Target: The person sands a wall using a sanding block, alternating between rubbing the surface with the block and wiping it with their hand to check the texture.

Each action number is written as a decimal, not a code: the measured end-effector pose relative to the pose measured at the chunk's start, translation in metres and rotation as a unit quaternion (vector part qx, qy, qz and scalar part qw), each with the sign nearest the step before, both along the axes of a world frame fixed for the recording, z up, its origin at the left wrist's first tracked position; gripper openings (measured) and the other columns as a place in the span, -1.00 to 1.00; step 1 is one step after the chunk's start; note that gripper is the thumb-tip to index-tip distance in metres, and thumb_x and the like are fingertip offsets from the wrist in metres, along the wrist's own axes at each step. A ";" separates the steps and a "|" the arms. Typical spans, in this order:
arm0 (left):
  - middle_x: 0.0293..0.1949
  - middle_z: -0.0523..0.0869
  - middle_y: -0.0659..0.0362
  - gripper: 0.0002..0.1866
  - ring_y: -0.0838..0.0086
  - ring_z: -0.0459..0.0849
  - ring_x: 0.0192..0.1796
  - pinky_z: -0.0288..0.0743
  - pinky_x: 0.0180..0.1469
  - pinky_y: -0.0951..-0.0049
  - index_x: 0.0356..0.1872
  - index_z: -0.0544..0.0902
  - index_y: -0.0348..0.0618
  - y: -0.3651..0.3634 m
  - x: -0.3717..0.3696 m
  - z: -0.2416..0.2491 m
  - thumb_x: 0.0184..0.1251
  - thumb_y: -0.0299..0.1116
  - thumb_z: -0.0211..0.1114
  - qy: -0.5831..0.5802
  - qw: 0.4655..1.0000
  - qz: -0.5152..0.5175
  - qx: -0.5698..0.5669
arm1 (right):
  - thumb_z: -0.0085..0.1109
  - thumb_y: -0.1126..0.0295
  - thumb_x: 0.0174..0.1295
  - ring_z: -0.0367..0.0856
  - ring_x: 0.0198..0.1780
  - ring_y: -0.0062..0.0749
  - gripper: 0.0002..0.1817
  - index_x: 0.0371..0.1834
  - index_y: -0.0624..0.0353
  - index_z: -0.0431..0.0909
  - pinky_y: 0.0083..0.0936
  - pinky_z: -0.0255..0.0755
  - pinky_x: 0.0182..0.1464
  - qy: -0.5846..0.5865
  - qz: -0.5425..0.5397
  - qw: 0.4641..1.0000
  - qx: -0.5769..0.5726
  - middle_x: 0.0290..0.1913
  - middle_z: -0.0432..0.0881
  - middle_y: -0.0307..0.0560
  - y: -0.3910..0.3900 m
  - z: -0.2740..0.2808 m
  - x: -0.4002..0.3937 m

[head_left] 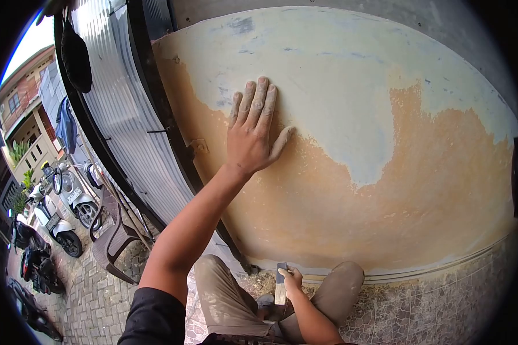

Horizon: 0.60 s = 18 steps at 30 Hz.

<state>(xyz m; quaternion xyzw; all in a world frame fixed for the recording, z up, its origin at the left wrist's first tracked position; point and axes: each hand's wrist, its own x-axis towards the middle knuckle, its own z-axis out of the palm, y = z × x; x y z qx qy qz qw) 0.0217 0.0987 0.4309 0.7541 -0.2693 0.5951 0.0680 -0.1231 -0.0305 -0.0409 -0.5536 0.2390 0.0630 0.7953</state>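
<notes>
My left hand [254, 129] lies flat on the wall [345, 103], fingers pointing up and thumb out to the side. Pale dust coats its fingers. It rests where a whitish upper coat meets a bare tan-orange area with a ragged border. Low down, between my bent knees, my right hand [294, 282] is closed around a small flat scraper [280, 294]. The tool has a dark grey part at the top and a pale, dusty part below. It is held apart from the wall, and my fingers cover part of it.
A corrugated metal panel [126, 98] with a black frame stands left of the wall. Beyond it are a brown plastic chair [116, 238] and several parked motor scooters [54, 221] on paving. Crumbs of debris [262, 283] lie at the wall's foot on patterned tiles [420, 310].
</notes>
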 end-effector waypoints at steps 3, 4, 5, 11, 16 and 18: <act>0.63 0.26 -0.03 -0.18 -0.01 0.15 0.67 -0.05 0.66 -0.02 0.58 0.32 -0.18 0.013 0.000 -0.016 0.40 0.00 0.34 0.021 0.998 -0.003 0.055 | 0.52 0.47 0.16 0.68 -0.23 -0.39 -0.59 0.05 0.29 0.61 -0.40 0.59 -0.13 -0.006 0.009 1.000 -0.002 -0.20 0.72 -0.08 -0.001 -0.001 -0.002; 0.62 0.27 -0.09 -0.17 -0.06 0.15 0.66 -0.06 0.66 -0.02 0.57 0.33 -0.20 0.020 0.000 -0.019 0.38 -0.01 0.36 0.032 0.995 0.003 0.097 | 0.51 0.47 0.16 0.69 -0.22 -0.39 -0.59 0.05 0.29 0.61 -0.41 0.59 -0.13 -0.007 0.011 1.000 -0.004 -0.20 0.73 -0.08 -0.003 -0.001 -0.003; 0.63 0.23 -0.07 -0.15 -0.06 0.10 0.68 -0.10 0.67 0.00 0.59 0.32 -0.16 0.029 0.002 -0.018 0.38 0.01 0.36 0.038 0.992 0.016 0.119 | 0.51 0.47 0.16 0.69 -0.22 -0.39 -0.59 0.05 0.29 0.61 -0.41 0.59 -0.13 -0.010 0.010 1.000 -0.007 -0.20 0.73 -0.08 -0.004 0.000 -0.003; 0.65 0.13 -0.16 -0.14 -0.09 0.01 0.69 -0.17 0.68 0.00 0.62 0.23 -0.20 0.054 0.016 0.033 0.45 0.07 0.28 -0.015 0.998 0.054 -0.041 | 0.50 0.53 0.16 0.69 -0.21 -0.41 -0.62 0.03 0.30 0.61 -0.44 0.58 -0.11 -0.022 -0.022 0.999 0.015 -0.18 0.74 -0.08 -0.008 0.003 -0.004; 0.64 0.09 -0.26 -0.11 -0.16 0.00 0.68 -0.18 0.68 -0.04 0.62 0.14 -0.34 0.068 0.040 0.050 0.50 0.05 0.23 -0.062 0.975 0.052 -0.208 | 0.48 0.55 0.18 0.69 -0.22 -0.42 -0.65 0.01 0.30 0.61 -0.44 0.58 -0.12 -0.027 -0.024 0.999 -0.015 -0.18 0.75 -0.09 -0.006 -0.005 -0.002; 0.65 0.07 -0.25 -0.11 -0.15 -0.01 0.69 -0.18 0.68 -0.03 0.62 0.11 -0.38 0.064 0.035 0.040 0.50 0.02 0.23 -0.050 0.973 0.050 -0.219 | 0.48 0.55 0.18 0.69 -0.24 -0.43 -0.66 0.01 0.29 0.61 -0.44 0.58 -0.13 -0.036 -0.022 0.999 -0.010 -0.19 0.75 -0.10 -0.006 -0.001 -0.003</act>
